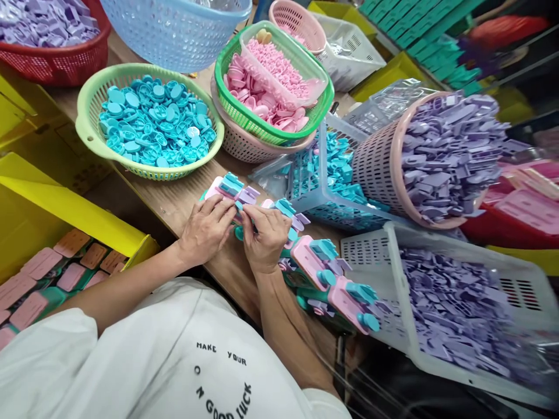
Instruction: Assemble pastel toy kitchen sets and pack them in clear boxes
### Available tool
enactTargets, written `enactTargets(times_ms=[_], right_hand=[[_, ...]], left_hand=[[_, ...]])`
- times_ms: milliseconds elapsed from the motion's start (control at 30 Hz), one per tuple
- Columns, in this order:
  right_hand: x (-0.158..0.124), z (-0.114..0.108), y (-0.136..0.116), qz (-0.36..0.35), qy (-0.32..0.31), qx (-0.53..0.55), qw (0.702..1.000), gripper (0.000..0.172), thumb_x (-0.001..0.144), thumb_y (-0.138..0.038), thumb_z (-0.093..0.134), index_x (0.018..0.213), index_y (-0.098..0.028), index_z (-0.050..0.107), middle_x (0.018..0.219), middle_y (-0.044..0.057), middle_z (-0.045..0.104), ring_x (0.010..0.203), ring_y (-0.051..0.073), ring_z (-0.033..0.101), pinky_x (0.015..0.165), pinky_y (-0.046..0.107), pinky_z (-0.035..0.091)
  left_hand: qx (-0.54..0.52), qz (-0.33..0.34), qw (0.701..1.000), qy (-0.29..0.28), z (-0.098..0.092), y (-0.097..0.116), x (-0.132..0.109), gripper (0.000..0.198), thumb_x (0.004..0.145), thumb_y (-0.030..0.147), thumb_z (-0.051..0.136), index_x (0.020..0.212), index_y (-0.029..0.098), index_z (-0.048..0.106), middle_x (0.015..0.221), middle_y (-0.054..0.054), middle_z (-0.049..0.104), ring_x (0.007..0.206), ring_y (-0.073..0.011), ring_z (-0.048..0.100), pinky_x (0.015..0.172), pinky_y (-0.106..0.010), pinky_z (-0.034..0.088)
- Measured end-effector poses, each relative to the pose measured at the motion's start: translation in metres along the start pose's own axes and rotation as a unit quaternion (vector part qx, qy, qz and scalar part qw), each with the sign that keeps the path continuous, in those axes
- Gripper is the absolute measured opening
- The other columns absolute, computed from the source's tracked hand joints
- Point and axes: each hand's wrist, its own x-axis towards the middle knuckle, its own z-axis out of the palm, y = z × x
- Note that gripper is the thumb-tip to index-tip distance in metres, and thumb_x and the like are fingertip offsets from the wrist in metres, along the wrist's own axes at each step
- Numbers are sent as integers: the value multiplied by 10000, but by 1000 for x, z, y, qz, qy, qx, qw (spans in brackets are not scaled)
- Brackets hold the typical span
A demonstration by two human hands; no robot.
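Both hands meet over a row of assembled plastic toy sets (325, 270) in pink, teal and purple that lies along the wooden table edge. My left hand (206, 228) has its fingers curled down onto one set near the row's far end. My right hand (264, 235) pinches small pieces of the same set, thumb and fingers pressed together. The piece between the fingertips is mostly hidden.
A green basket (89, 125) of teal discs sits at left, a green basket (231, 107) of pink parts behind. A pink basket (375, 166) and a white crate (404, 291) hold purple pieces at right. A yellow box (65, 203) with pink packs stands at lower left.
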Motion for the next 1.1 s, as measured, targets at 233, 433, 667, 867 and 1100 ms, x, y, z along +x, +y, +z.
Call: enactTargets(times_ms=[233, 433, 667, 867, 1100], right_hand=[[-4, 5, 5, 10, 30, -12, 999, 131, 969, -282, 606, 1035, -237, 711, 918, 39, 748, 829, 184, 658, 847, 355, 387], [-5, -1, 7, -46, 4, -38, 998, 112, 963, -263, 614, 1013, -249, 714, 940, 28, 774, 838, 186, 679, 860, 366, 385], [13, -18, 1, -112, -100, -41, 988, 157, 986, -178, 549, 1055, -221, 683, 992, 25, 771, 924, 169, 670, 975, 370, 362], [20, -14, -11, -77, -95, -22, 992, 194, 988, -124, 498, 967, -202, 673, 952, 25, 753, 892, 167, 659, 1010, 373, 356], [24, -9, -15, -52, -68, -13, 996, 117, 955, -130, 568, 946, -202, 660, 924, 16, 744, 846, 174, 645, 961, 377, 363]], left_hand=[[-26, -4, 1000, -4, 2, -1, -3, 431, 965, 207, 481, 1380, 120, 557, 1388, -160, 597, 1362, -309, 454, 1092, -454, 353], [-20, -4, 1000, -11, 2, -1, -3, 430, 964, 205, 486, 1382, 127, 553, 1400, -148, 593, 1365, -308, 456, 1097, -456, 353], [-24, -11, 997, 67, 1, -1, -4, 440, 953, 188, 478, 1377, 81, 525, 1383, -186, 593, 1297, -289, 521, 1043, -422, 401], [43, 34, 996, 67, 9, -6, -4, 546, 929, 121, 458, 1473, 151, 448, 1476, -134, 541, 1342, -297, 497, 1068, -422, 357], [68, 63, 993, 69, 0, -14, 2, 555, 883, 114, 471, 1438, 131, 489, 1455, -153, 555, 1317, -301, 521, 1022, -436, 418]])
